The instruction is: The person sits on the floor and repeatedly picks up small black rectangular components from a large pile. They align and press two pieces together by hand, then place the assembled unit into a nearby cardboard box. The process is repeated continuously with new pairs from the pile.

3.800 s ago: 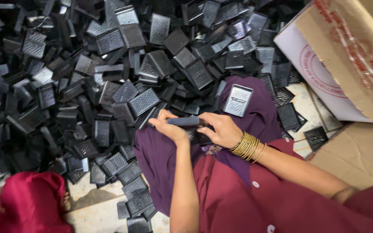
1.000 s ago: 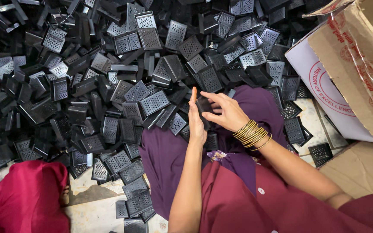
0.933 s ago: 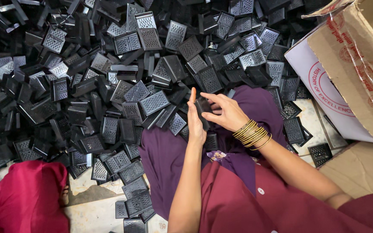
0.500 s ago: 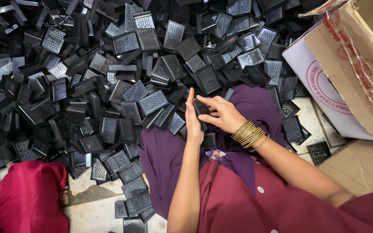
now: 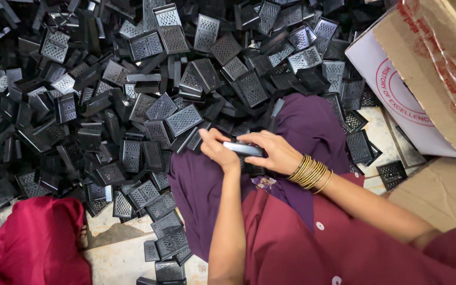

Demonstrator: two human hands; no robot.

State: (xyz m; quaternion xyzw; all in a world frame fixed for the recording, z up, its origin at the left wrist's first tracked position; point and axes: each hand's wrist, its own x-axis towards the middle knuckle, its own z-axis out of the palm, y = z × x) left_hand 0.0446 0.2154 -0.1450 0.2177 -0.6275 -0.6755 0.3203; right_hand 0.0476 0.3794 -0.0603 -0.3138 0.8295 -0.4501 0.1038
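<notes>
Both hands are now gripping one small grey piece (image 5: 243, 148) flat over the purple lap: left hand (image 5: 218, 150) and right hand (image 5: 273, 153) clamped on its ends, no longer upright, beside the black pile (image 5: 133, 105).

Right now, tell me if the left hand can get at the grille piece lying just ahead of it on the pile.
Probably yes. The left hand is close to that grille piece, nothing covers it, but both hands hold a small part, so it must let go first.
</notes>
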